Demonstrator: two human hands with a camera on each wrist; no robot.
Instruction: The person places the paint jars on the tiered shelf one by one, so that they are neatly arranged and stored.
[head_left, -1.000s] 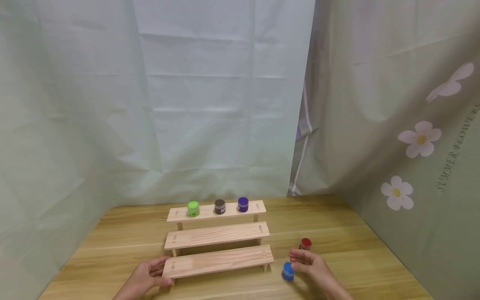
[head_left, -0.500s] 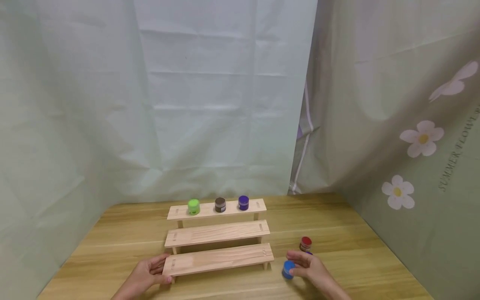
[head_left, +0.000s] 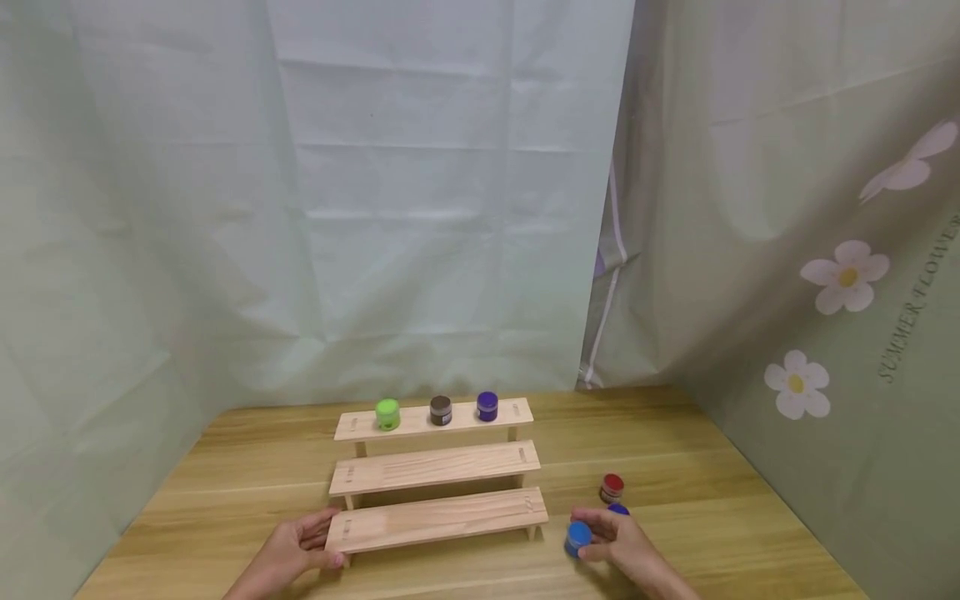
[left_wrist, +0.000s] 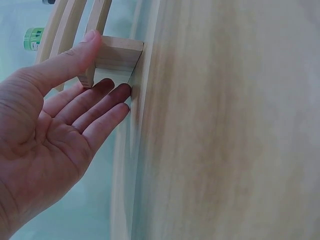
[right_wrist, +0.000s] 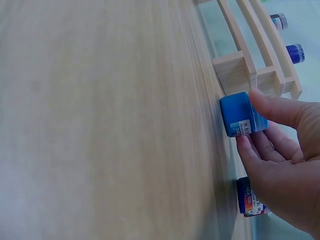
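A three-step wooden display rack (head_left: 438, 518) stands on the table. My left hand (head_left: 283, 557) holds the left end of its lowest step; in the left wrist view the thumb (left_wrist: 90, 45) lies on the board and the other fingers reach behind it. Right of the rack, my right hand (head_left: 628, 546) pinches a small blue paint jar (head_left: 578, 539) between thumb and fingers. The right wrist view shows the blue jar (right_wrist: 235, 115) close to the tabletop, its label partly visible. A dark blue jar (head_left: 618, 509) shows partly behind the right hand, with a red-lidded jar (head_left: 612, 487) just beyond.
On the top step sit a green jar (head_left: 387, 414), a dark brown jar (head_left: 441, 410) and a purple-blue jar (head_left: 487, 406). The two lower steps are bare wood. Pale cloth curtains (head_left: 442, 208) hang behind the wooden table (head_left: 637, 433) and at its sides.
My right hand has shifted slightly left and its fingers have closed about the blue jar, bringing the dark blue jar into sight. The left hand stays on the rack.
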